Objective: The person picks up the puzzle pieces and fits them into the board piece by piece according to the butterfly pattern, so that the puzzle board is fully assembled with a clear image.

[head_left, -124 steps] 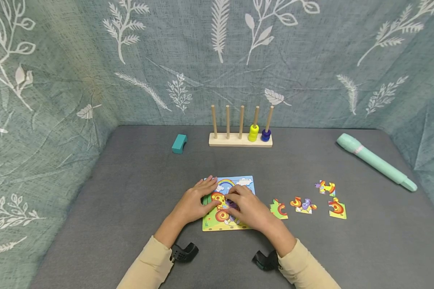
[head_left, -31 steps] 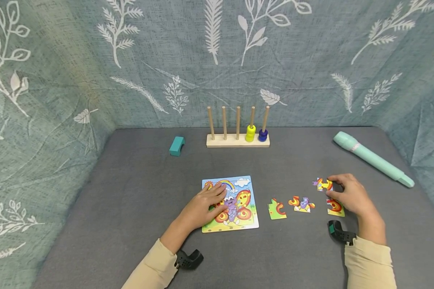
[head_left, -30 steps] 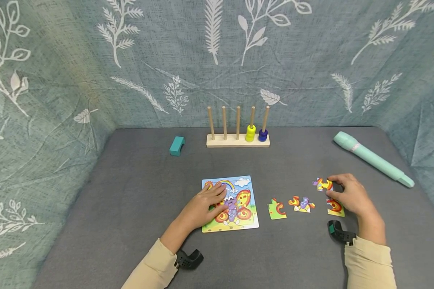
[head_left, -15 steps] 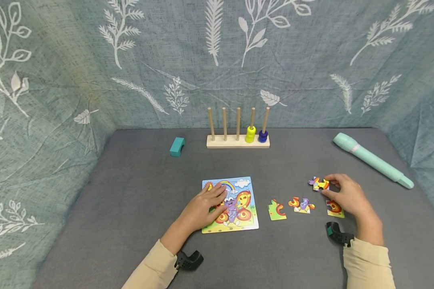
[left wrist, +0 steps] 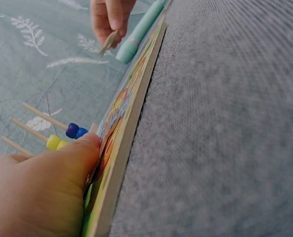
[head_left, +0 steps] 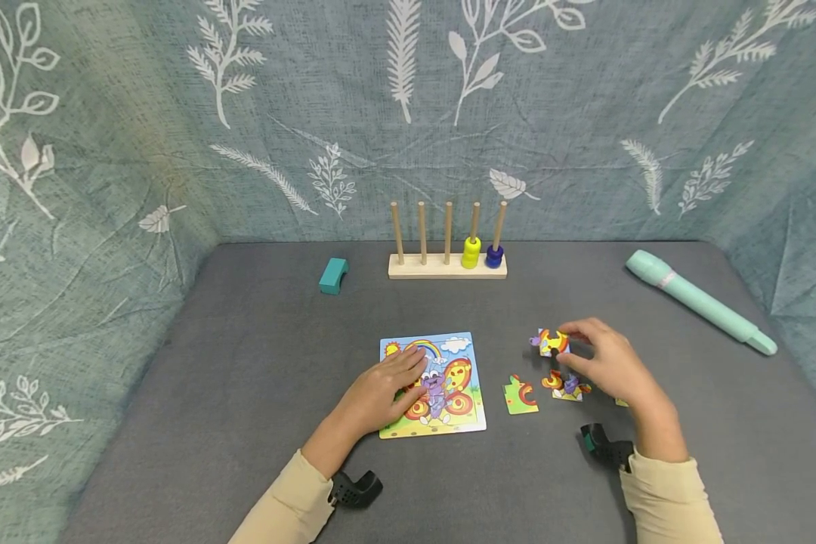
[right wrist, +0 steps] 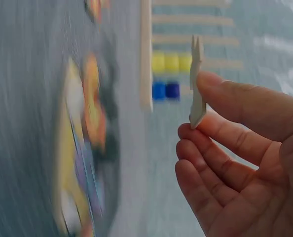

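Observation:
My left hand (head_left: 384, 389) rests with extended fingers on the left part of a square butterfly puzzle board (head_left: 459, 423). In the left wrist view the thumb lies on the board's face. My right hand (head_left: 605, 359) pinches a yellow, orange and purple puzzle piece (head_left: 551, 344) by its right edge, between thumb and fingers. The right wrist view shows this puzzle piece (right wrist: 197, 98) edge-on, lifted off the table. Below it lies a piece with purple and orange parts (head_left: 567, 387). A green piece (head_left: 520, 394) lies right of the board. Another piece (head_left: 622, 403) is mostly hidden under my right hand.
At the back stands a wooden peg rack (head_left: 447, 266) with yellow rings (head_left: 471, 253) and blue rings (head_left: 494, 257). A teal arched block (head_left: 333, 276) lies to its left. A long mint-green tube-shaped case (head_left: 702, 302) lies at the right. Patterned cloth hangs behind the grey table.
My right hand picked up the yellow and purple piece at the right and carried it left, above the other loose pieces. Earlier it left the board. My left hand stays on the board.

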Motion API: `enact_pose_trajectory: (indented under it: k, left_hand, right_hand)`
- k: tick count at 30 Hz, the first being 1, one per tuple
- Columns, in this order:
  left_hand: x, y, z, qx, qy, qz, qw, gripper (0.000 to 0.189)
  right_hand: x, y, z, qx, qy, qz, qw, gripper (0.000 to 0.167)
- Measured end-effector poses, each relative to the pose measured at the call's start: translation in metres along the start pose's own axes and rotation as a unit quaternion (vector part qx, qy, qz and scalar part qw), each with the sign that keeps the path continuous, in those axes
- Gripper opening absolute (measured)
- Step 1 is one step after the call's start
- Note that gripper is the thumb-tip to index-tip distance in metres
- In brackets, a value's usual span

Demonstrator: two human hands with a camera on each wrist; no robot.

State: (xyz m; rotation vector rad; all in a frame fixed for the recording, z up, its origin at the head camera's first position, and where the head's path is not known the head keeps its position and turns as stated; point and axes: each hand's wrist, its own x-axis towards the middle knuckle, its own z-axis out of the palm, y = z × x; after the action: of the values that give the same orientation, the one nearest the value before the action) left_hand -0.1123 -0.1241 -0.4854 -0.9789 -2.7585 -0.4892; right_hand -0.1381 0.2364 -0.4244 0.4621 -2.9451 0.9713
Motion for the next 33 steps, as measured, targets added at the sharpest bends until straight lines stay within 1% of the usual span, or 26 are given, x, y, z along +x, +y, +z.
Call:
enact_pose_trajectory:
  k: [4,8,13,16,19,24,28,33]
  left_hand:
    - [0.0,0.0,0.001,-0.014,0.012,0.007,0.9998,0.048]
    - [0.0,0.0,0.001,-0.012,0.026,0.025,0.9993,0.047]
    - [0.001,0.0,0.0,-0.013,0.045,0.053,0.9975,0.041]
    - [0.001,0.0,-0.001,-0.025,0.047,0.06,0.9968,0.038]
    - [0.001,0.0,-0.002,-0.04,0.043,0.054,0.9968,0.037]
    - [0.002,0.0,-0.003,-0.06,0.019,0.023,0.9977,0.038]
    - [0.003,0.002,-0.003,-0.068,0.011,0.006,0.9976,0.038]
    - [0.002,0.002,-0.003,-0.067,0.013,0.006,0.9976,0.037]
  right_hand:
    - [0.005,-0.015,0.016,0.014,-0.02,-0.035,0.9991,0.035]
    - [0.008,-0.026,0.032,0.025,-0.044,-0.067,0.9965,0.035]
    - [0.011,-0.041,0.047,0.018,-0.062,-0.102,0.9927,0.034]
    - [0.012,-0.051,0.056,0.012,-0.066,-0.115,0.9911,0.034]
    - [0.015,-0.06,0.065,0.006,-0.075,-0.128,0.9889,0.034]
    - [0.019,-0.072,0.078,-0.006,-0.093,-0.145,0.985,0.037]
    - [0.02,-0.076,0.084,-0.024,-0.088,-0.154,0.9838,0.037]
    - [0.019,-0.078,0.09,-0.042,-0.073,-0.163,0.983,0.037]
